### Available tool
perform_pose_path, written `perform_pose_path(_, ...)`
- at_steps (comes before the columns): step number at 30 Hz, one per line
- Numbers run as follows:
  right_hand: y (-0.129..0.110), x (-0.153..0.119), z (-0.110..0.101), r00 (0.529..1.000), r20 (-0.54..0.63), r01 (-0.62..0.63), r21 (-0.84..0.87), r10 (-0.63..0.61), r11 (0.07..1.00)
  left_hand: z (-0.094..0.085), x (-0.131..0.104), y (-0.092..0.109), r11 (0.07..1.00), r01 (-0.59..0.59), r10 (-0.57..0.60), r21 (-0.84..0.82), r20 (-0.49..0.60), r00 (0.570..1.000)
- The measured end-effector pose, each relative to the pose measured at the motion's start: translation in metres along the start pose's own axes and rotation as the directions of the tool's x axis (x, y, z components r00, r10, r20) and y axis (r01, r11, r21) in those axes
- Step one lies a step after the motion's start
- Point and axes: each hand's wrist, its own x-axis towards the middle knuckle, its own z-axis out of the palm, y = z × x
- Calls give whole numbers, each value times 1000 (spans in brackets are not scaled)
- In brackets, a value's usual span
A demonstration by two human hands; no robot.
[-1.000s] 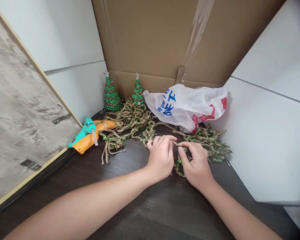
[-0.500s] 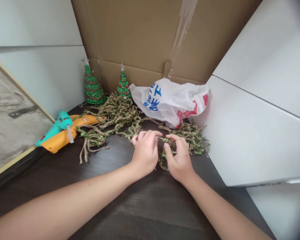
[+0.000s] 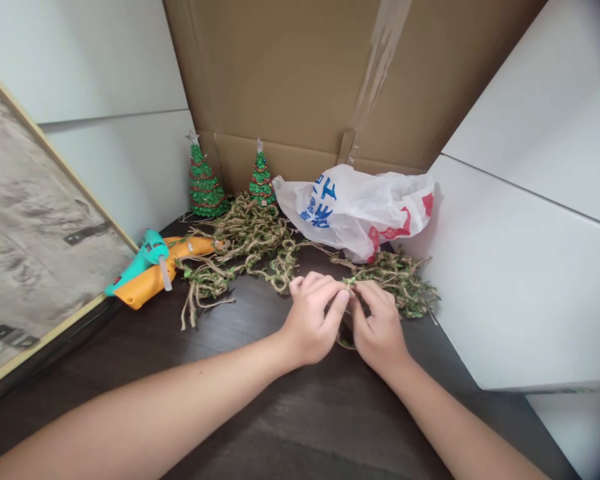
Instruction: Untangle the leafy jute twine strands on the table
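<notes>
Between my two hands is a piece of jute twine with small green leaves. My left hand pinches it between thumb and fingers. From the other side my right hand is closed on the same twine, its fingertips almost touching the left ones. Part of the strand hangs below the fingers, mostly hidden by my hands. Behind my left hand lies a tangled heap of leafy twine with loose ends. A second heap of leafy twine rests just beyond my right hand.
A teal and orange glue gun lies at the left, beside a framed board. Two small green Christmas trees stand at the back. A white plastic bag sits against a cardboard panel. White panels flank the dark tabletop.
My hands have come together, and both now pinch the leafy twine; before, the right thumb and fingers were apart. The whole view has shifted, so things appear farther right.
</notes>
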Motion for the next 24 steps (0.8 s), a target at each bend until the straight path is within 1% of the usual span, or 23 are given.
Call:
perform_pose_path(3,1,0,2,1000,-21,-8,-15,8,1000,2,2,-3,996,86,-86,-15,-48,995)
perform_pose_path(5,2,-1,3,999,-31,-27,-28,26,999,3,4,-5,990,144,-144,-8,-58,988)
perform_pose_path(7,2,0,3,1000,-6,-28,-31,28,999,4,5,-5,984,178,-178,4,-58,982)
perform_pose_path(10,0,0,1,999,44,-2,-4,2,1000,5,5,-5,982,186,-185,19,-56,981)
perform_pose_path(13,-3,1,-1,999,51,3,52,-6,999,6,6,-4,979,202,-200,44,-41,979)
perform_pose_path(16,-4,2,-3,999,25,-24,95,22,995,6,6,-3,972,218,-219,83,-6,976)
perform_pose_path(19,-4,3,-3,997,-18,-66,111,69,992,7,6,-3,974,202,-204,100,7,979)
perform_pose_path(24,-4,2,-3,997,-18,-78,120,81,990,6,6,-3,973,209,-210,102,4,978)
